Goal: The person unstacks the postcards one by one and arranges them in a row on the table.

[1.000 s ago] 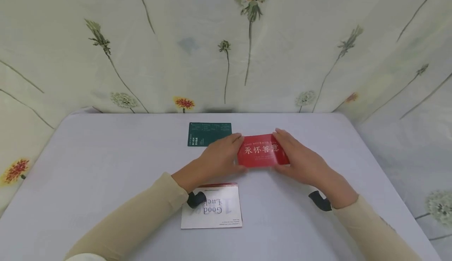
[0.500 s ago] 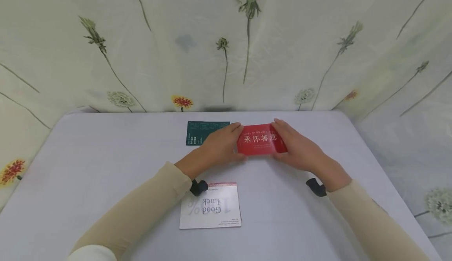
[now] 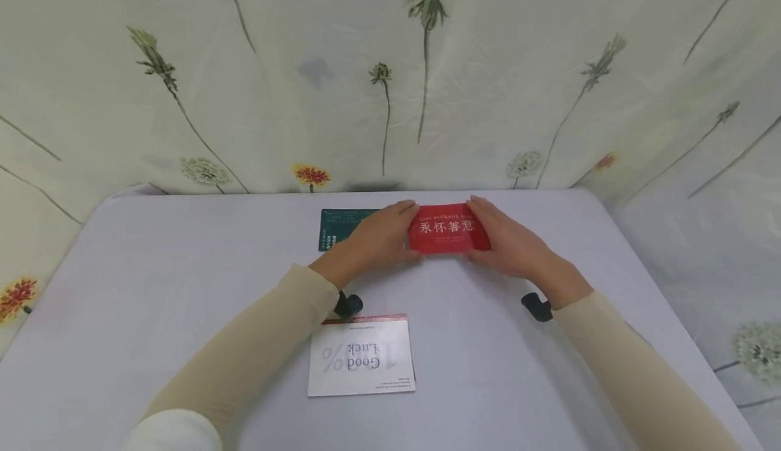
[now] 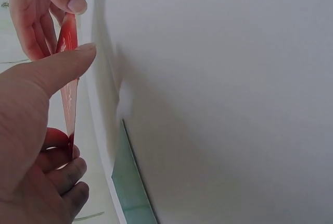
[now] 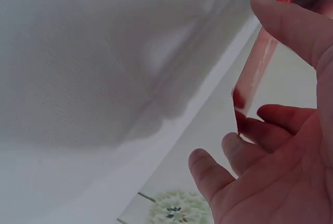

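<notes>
Above the pale table (image 3: 183, 268) at one o'clock, left hand (image 3: 379, 237) and right hand (image 3: 509, 242), fingers half-curled, pinch the red card (image 3: 448, 229) endwise. From it, green card (image 3: 334, 227) lies at nine, white card (image 3: 366, 353) at seven, flowered backdrop (image 3: 305, 112) at twelve.

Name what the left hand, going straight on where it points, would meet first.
The red card in its grip; beyond that, probably the right hand or the flowered cloth, though depth is unclear.
</notes>
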`<action>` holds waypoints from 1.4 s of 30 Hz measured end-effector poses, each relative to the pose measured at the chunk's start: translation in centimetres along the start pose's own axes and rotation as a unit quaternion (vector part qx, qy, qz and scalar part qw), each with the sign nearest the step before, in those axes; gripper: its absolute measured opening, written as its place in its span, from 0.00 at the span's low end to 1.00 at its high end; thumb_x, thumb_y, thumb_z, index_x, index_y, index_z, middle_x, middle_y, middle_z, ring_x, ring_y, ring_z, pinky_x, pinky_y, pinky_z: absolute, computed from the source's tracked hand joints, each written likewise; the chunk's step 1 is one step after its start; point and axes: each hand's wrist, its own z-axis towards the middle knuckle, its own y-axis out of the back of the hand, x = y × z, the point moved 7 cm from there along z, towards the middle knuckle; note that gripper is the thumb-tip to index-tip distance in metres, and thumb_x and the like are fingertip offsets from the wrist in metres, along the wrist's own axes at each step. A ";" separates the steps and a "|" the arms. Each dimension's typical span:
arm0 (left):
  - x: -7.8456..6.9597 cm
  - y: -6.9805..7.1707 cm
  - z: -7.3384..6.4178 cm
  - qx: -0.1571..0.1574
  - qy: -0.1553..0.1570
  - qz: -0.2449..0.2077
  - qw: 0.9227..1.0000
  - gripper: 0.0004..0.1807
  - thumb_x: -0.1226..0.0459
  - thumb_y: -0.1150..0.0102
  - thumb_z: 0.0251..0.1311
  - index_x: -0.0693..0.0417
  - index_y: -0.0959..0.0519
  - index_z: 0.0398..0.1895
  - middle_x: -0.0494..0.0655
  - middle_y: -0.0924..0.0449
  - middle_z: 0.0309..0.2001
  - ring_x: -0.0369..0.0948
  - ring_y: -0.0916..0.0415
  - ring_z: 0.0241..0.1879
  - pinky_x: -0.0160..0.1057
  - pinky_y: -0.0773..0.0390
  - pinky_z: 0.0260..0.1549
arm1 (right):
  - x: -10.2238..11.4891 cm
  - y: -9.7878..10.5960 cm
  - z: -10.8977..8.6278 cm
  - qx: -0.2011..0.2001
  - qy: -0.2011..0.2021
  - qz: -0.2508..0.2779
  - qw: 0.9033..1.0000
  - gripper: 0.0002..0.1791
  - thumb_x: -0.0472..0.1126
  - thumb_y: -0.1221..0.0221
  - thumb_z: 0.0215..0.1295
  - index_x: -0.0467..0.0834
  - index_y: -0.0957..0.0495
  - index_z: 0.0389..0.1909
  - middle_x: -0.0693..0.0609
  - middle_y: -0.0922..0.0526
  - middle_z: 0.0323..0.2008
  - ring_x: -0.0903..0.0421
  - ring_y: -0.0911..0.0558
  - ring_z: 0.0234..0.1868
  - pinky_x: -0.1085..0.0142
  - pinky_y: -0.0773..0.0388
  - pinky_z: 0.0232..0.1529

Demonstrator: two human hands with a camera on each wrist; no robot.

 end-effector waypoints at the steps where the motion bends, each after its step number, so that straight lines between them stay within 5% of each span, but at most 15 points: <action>1: 0.1 0.0 0.1 0.003 0.002 -0.001 1.000 0.54 0.43 0.30 0.47 0.52 0.44 0.75 0.46 0.43 0.72 0.43 0.44 0.70 0.43 0.30 0.60 | -0.1 0.0 0.2 0.001 -0.001 0.001 1.000 0.55 0.49 0.31 0.54 0.45 0.54 0.76 0.45 0.49 0.74 0.43 0.44 0.71 0.44 0.29 0.58; 31: 2.0 -0.6 2.0 0.041 0.011 -0.031 0.999 0.54 0.45 0.28 0.45 0.49 0.44 0.74 0.45 0.40 0.71 0.43 0.46 0.70 0.47 0.36 0.64 | -1.8 -1.7 3.1 0.054 -0.050 0.089 0.993 0.54 0.51 0.29 0.52 0.49 0.51 0.75 0.47 0.40 0.69 0.45 0.39 0.67 0.46 0.24 0.53; 42: 2.0 -0.7 2.1 0.050 0.003 -0.026 0.998 0.54 0.45 0.27 0.45 0.50 0.44 0.74 0.45 0.39 0.71 0.43 0.47 0.71 0.44 0.50 0.71 | -1.7 -1.6 3.1 0.084 -0.049 0.092 0.991 0.54 0.52 0.30 0.53 0.48 0.52 0.76 0.45 0.41 0.70 0.43 0.41 0.68 0.44 0.28 0.57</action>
